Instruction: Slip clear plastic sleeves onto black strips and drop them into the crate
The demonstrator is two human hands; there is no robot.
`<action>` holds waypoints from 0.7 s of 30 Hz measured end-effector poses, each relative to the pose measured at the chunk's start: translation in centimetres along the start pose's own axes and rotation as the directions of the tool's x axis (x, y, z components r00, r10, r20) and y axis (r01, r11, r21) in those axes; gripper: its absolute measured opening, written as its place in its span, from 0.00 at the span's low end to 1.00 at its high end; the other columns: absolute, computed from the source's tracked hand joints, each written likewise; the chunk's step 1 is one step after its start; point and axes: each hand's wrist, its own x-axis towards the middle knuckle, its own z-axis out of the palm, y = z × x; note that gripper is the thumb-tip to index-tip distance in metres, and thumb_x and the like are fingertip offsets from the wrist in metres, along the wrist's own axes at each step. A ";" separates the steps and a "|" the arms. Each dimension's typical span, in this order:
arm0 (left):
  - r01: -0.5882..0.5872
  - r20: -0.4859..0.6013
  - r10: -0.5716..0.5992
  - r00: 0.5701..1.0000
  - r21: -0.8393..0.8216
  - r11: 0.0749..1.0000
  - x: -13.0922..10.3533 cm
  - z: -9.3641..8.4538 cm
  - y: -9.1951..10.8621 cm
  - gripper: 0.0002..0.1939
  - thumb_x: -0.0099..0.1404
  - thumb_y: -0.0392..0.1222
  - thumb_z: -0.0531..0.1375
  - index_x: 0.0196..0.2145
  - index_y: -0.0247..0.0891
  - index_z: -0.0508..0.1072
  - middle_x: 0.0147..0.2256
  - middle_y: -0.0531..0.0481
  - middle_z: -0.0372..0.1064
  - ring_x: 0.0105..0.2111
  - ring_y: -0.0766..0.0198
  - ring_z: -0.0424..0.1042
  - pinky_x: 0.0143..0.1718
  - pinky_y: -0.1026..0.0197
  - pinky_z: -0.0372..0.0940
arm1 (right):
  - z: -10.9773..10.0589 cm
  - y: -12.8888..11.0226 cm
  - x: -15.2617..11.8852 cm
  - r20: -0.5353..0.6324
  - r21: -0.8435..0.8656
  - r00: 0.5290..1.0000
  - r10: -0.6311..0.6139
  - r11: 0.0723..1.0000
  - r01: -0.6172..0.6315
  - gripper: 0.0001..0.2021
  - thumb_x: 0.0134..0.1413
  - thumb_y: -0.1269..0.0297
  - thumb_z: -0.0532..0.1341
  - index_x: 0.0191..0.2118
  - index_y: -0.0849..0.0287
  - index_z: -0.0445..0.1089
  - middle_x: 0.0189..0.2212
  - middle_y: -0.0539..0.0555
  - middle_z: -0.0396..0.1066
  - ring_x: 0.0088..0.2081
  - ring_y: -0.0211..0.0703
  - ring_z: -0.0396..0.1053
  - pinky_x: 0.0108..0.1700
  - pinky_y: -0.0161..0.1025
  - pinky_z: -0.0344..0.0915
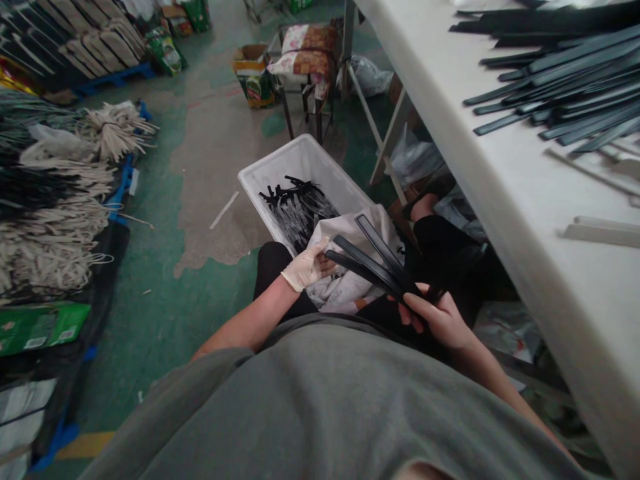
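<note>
Several flat black strips (pixel 375 260) fan out from my bare right hand (pixel 433 313), whose fingers are closed round their lower ends. My left hand (pixel 307 265) wears a pale glove and is beside the strips' far tips, fingers apart and nothing visibly held. Beneath both hands a whitish cloth (pixel 345 233) lies over my lap and the near end of a white plastic bin (pixel 345 177). Inside the bin is a heap of black strips (pixel 300 210).
On the right, a white table (pixel 525 180) bears a pile of dark strips (pixel 565 87) and pale strips (pixel 605 232). A stool with a cushion (pixel 310 50) and a carton (pixel 254 75) stand ahead. Bundles of cords (pixel 60 207) lie on pallets at left.
</note>
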 end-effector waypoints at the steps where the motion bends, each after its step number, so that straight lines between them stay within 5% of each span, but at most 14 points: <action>1: 0.017 0.007 -0.017 1.000 -0.007 1.000 -0.1 0.0 0.1 0.12 0.64 0.48 0.65 0.32 0.36 0.73 0.27 0.50 0.74 0.24 0.66 0.74 0.32 0.62 0.71 | -0.1 0.0 0.0 -0.006 -0.012 1.000 0.000 1.000 0.000 0.20 0.55 0.44 0.62 0.31 0.59 0.72 0.17 0.51 0.67 0.15 0.35 0.58 0.17 0.35 0.51; 10: 0.077 0.045 -0.075 0.996 -0.042 0.996 -0.3 0.0 0.4 0.09 0.65 0.43 0.63 0.31 0.34 0.74 0.28 0.47 0.74 0.28 0.64 0.75 0.35 0.61 0.72 | -0.9 0.4 0.2 -0.022 -0.077 1.000 0.019 0.997 -0.020 0.19 0.55 0.45 0.62 0.31 0.57 0.72 0.17 0.50 0.66 0.15 0.36 0.58 0.17 0.35 0.53; 21: -0.079 -0.023 0.079 0.997 -0.005 0.997 0.4 0.5 -1.5 0.06 0.62 0.40 0.66 0.33 0.37 0.74 0.29 0.50 0.74 0.27 0.66 0.74 0.35 0.63 0.69 | 0.4 0.3 0.9 -0.102 -0.285 0.995 -0.004 0.958 -0.025 0.22 0.56 0.47 0.61 0.18 0.57 0.66 0.13 0.50 0.62 0.16 0.36 0.59 0.21 0.35 0.56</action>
